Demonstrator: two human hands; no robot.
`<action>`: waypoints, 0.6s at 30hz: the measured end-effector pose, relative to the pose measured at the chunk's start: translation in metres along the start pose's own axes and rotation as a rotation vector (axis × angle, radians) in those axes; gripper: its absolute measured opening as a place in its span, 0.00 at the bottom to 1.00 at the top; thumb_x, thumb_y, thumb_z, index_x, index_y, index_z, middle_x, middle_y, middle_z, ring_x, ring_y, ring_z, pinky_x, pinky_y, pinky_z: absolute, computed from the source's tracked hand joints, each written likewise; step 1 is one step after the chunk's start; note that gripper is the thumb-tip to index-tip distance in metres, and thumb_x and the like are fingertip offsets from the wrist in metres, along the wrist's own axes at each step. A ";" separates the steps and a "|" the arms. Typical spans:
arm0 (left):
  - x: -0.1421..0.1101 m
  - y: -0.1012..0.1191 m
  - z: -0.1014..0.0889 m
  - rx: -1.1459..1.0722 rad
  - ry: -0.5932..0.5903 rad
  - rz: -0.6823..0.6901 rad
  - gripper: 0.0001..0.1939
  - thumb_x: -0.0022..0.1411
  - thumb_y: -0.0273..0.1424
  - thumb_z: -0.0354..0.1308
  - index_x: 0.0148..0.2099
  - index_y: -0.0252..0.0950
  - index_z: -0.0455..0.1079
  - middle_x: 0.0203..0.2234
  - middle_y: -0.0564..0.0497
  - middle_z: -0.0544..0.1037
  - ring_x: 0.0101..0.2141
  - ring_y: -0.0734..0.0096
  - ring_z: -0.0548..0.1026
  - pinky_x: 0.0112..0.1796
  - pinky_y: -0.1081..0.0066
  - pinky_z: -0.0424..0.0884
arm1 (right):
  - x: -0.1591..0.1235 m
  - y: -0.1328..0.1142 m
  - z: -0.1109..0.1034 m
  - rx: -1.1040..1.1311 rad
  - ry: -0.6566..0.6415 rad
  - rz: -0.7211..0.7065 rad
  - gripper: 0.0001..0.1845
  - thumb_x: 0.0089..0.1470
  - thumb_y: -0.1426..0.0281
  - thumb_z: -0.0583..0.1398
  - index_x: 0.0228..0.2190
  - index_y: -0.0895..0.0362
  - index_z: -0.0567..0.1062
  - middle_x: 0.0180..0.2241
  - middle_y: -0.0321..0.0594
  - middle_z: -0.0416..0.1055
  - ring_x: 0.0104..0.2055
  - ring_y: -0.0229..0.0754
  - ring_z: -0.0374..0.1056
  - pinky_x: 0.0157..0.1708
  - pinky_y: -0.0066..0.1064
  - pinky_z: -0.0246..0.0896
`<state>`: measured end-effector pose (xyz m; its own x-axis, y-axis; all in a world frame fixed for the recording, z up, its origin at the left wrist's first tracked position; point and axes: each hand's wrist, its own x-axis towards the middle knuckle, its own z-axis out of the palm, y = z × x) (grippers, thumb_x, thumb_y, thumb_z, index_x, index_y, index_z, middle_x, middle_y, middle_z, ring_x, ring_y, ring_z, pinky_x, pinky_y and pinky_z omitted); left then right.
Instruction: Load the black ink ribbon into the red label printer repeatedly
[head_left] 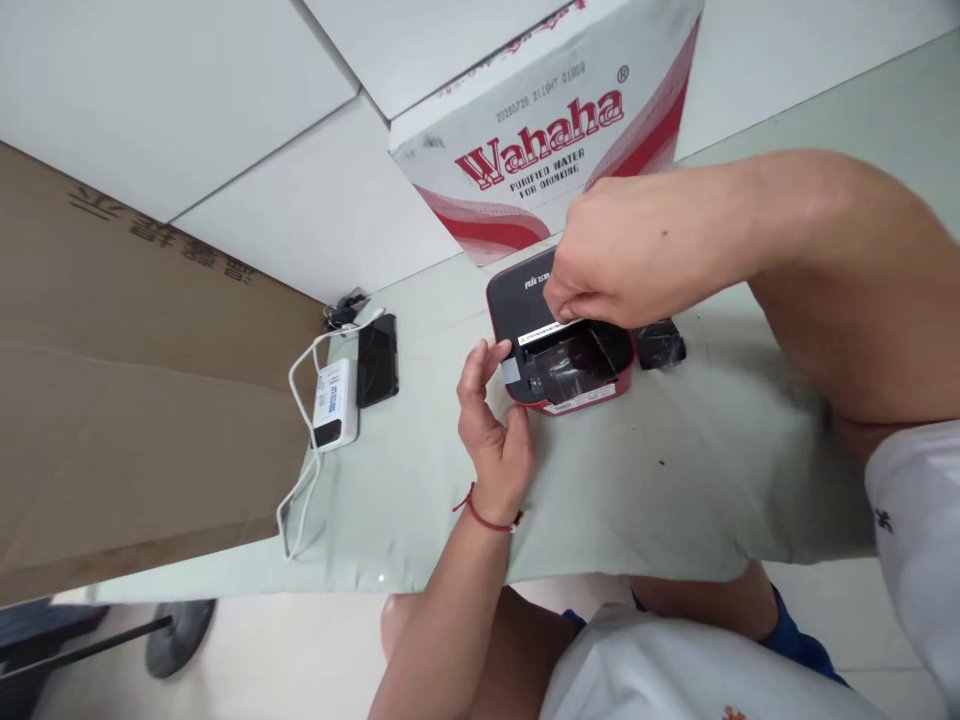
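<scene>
A black and red device [525,300], which looks like a small printer, lies on the cloth-covered table with its opening facing me. My left hand [495,425] grips its left corner, one finger on the top edge and the thumb against the near side. Over the device, my right hand [600,255] is closed, its fingertips pressed near a white warning strip [536,334]. Whatever those fingers pinch is hidden. A shiny black piece [576,368] covers part of the opening. Just right of the device lies another shiny black piece [661,345].
Behind the device stands a Wahaha water carton [540,140]. To the left, a black phone [377,360] lies beside a white power bank [335,405] with a white cable [292,480]. A large brown cardboard box [150,400] borders the left side of the table [420,480].
</scene>
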<state>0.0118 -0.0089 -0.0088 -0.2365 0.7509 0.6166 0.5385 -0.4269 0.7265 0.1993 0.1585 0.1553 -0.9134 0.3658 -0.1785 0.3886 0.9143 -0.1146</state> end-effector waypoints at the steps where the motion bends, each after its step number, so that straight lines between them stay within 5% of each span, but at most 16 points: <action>1: 0.000 -0.001 0.000 0.005 -0.002 0.008 0.31 0.75 0.31 0.62 0.75 0.49 0.63 0.64 0.46 0.79 0.67 0.58 0.75 0.73 0.53 0.62 | 0.000 0.000 -0.002 -0.001 0.000 -0.003 0.14 0.67 0.70 0.58 0.32 0.57 0.82 0.25 0.40 0.73 0.41 0.45 0.68 0.45 0.40 0.57; 8: -0.004 -0.004 0.006 -0.157 0.137 -0.003 0.24 0.71 0.35 0.66 0.67 0.50 0.70 0.62 0.49 0.76 0.67 0.59 0.73 0.71 0.54 0.68 | 0.002 0.007 -0.003 0.083 0.031 0.028 0.15 0.69 0.66 0.58 0.37 0.55 0.84 0.29 0.38 0.76 0.40 0.43 0.69 0.40 0.38 0.54; 14: 0.017 -0.004 0.005 -0.489 0.195 -0.461 0.17 0.67 0.46 0.70 0.50 0.42 0.78 0.49 0.50 0.79 0.46 0.69 0.79 0.44 0.73 0.76 | -0.006 0.007 0.003 -0.016 -0.082 -0.008 0.20 0.73 0.60 0.55 0.42 0.56 0.84 0.30 0.39 0.75 0.37 0.43 0.69 0.43 0.41 0.54; 18: 0.030 -0.008 0.001 -0.608 0.111 -0.569 0.21 0.59 0.46 0.77 0.47 0.41 0.80 0.47 0.50 0.79 0.45 0.69 0.78 0.44 0.73 0.77 | -0.013 0.004 0.009 0.010 -0.232 -0.130 0.17 0.72 0.60 0.57 0.39 0.55 0.83 0.28 0.38 0.73 0.33 0.40 0.67 0.42 0.43 0.55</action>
<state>0.0013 0.0173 0.0036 -0.4358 0.8933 0.1102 -0.2092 -0.2196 0.9529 0.2135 0.1559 0.1479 -0.9038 0.1949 -0.3810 0.2722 0.9488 -0.1604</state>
